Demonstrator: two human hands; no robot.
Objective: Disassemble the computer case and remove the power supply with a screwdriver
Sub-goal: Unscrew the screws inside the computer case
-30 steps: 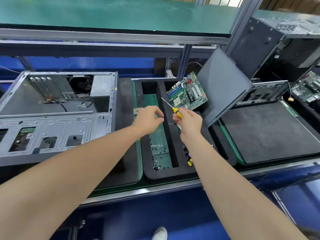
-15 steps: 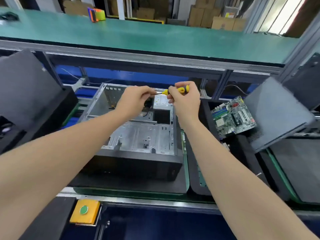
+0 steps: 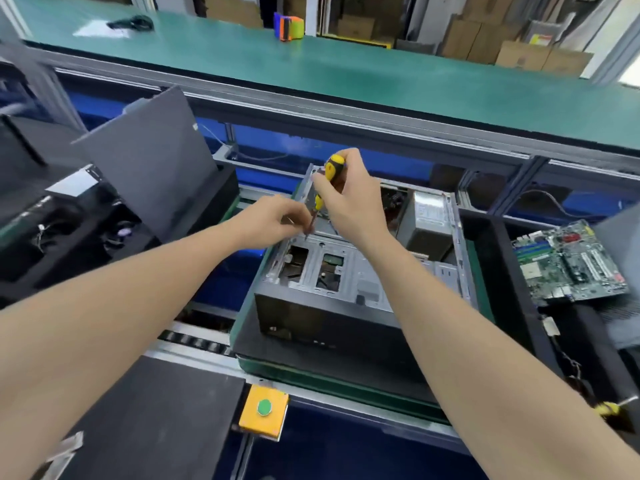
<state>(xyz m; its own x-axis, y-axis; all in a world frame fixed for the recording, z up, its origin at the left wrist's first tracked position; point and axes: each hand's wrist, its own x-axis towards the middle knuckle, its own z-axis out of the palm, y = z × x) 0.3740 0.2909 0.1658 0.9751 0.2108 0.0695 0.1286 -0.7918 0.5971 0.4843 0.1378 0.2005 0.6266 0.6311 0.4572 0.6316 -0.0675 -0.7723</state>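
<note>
**Open computer case on the line, screwdriver at its left edge**

- Computer case (image 3: 360,282): grey metal, lying with its open side up on a dark foam pad (image 3: 277,344), at the middle of the near line.
- Power supply (image 3: 427,220): silver box seated in the far right corner of the case.
- Screwdriver (image 3: 333,168): yellow and black handle, held almost upright, tip down at the far left part of the case frame.
- Right hand (image 3: 351,197): fingers wrapped round the screwdriver handle.
- Left hand (image 3: 273,220): fingertips gathered in a narrow pinch on the lower shaft, just above the tip.
- Motherboard (image 3: 568,265): green, lying tilted in a black tray right of the case.
- Dark side panel (image 3: 149,157): propped upright, left of the case.
- Yellow button box (image 3: 265,410): green button, on the near rail.
- Green conveyor belt (image 3: 346,74): far side, carrying an orange and blue tape dispenser (image 3: 289,27).
</note>
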